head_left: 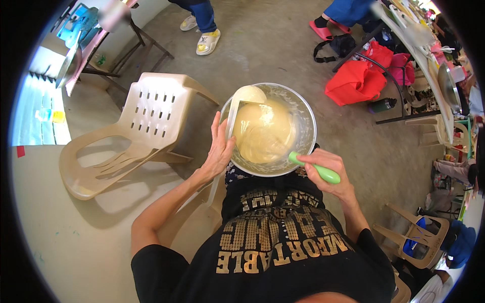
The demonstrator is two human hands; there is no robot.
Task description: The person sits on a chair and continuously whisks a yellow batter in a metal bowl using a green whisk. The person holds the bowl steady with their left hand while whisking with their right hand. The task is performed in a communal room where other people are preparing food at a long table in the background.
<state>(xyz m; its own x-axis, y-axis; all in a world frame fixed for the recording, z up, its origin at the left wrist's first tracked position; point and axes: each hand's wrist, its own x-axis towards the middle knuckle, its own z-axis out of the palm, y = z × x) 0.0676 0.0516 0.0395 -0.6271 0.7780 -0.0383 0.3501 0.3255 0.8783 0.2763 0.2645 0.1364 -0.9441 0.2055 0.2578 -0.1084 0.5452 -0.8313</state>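
Note:
A round metal bowl [311,112] rests at my lap, with thick pale-yellow batter [255,118] in it. My left hand [220,146] grips the bowl's left side, fingers along the outside and thumb over the rim. Under that thumb runs the handle of a ladle [249,94], whose batter-coated head lies at the bowl's far left rim. My right hand [326,169] is wrapped around the green handle [324,173] of a whisk-like tool. Its working end is smeared by motion in the batter, so its exact kind is hard to make out.
A beige plastic armchair [151,108] stands close on my left. To the far right, red bags [356,83] sit on the floor beside a long table [429,70] loaded with kitchenware. Other people's feet [207,40] show at the far side. Another plastic chair [422,237] is at the right.

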